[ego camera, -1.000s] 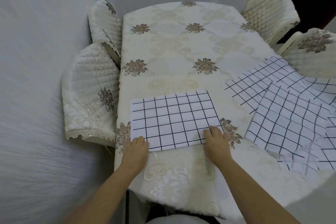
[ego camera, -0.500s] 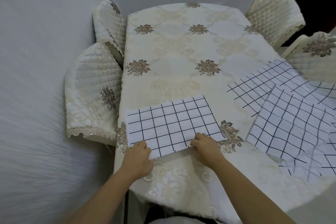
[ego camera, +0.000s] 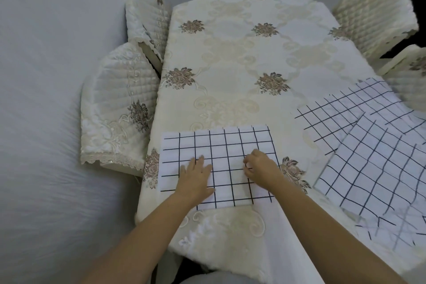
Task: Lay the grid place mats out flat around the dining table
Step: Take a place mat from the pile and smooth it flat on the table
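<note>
One grid place mat (ego camera: 230, 145) lies flat at about 7 o'clock on the tabletop (ego camera: 306, 37), its left edge close to the tabletop's rim and its near edge a little back from the person. The left hand (ego camera: 196, 176) rests palm down on the mat with the fingers straight and spread, holding nothing. The right hand (ego camera: 261, 166) sits on the mat's 3 o'clock half with its fingers curled and the tips on the fabric. I cannot tell whether it pinches a fold or only presses.

The rest of the job waits at 3 to 4 o'clock, where the other mats (ego camera: 378, 163) lie overlapped in a loose, rippled heap.

The likeliest trouble is beneath the mat. The embroidered cloth (ego camera: 230, 249) looks smooth and hangs free, so a hard sideways smoothing stroke could drag it and bunch it. That would leave the mat rucked or askew. A push toward 9 o'clock could slide the mat over the rim, since little margin shows there. If the right hand does nip the fabric, lifting it would raise a crease.

The heap reaches the tabletop's 4 o'clock edge. Tugging one mat out could pull its neighbours off toward the quilted chair (ego camera: 412, 80) at 2 o'clock.
</note>
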Available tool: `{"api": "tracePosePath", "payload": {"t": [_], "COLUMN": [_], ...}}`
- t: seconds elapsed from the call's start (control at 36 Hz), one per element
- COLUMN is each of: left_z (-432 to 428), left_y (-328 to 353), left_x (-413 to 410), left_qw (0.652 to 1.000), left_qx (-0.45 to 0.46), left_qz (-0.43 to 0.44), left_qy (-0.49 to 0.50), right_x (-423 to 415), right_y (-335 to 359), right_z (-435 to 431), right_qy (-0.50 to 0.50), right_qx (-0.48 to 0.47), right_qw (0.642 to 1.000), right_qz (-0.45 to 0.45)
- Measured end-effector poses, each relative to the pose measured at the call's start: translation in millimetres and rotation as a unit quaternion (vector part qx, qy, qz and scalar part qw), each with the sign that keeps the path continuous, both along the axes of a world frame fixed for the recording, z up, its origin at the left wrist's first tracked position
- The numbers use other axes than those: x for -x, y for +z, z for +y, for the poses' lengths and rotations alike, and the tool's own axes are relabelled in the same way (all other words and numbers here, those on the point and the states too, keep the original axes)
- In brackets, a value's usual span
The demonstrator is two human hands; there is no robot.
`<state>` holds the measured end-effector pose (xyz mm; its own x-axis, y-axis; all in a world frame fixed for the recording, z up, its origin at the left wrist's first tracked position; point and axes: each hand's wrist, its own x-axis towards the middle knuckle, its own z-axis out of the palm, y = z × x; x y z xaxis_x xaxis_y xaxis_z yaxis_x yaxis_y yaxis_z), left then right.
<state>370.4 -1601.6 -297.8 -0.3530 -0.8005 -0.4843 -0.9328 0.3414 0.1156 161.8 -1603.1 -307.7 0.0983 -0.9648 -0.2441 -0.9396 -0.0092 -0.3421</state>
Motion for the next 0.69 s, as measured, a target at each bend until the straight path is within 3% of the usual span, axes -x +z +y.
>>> {"api": "tracePosePath", "payload": {"t": [0.36,0.69], "left_z": [-42.3,-62.2], "left_y": [-7.2,-14.0], "left_x": [49.6,48.2], "left_qw": [0.998,0.995], "left_qx": [-0.037,-0.071], "left_qz": [-0.050,-0.021], "left_qy": [0.027,0.067], "right_x": [49.6,41.6], "right_y": [8.7,1.5], "right_z": [-85.3,-111.6], "right_qy": [-0.019,0.002], "right_qx": [-0.045,-0.032], "right_qw": [0.997,0.996], "right_qz": [0.066,0.079]}}
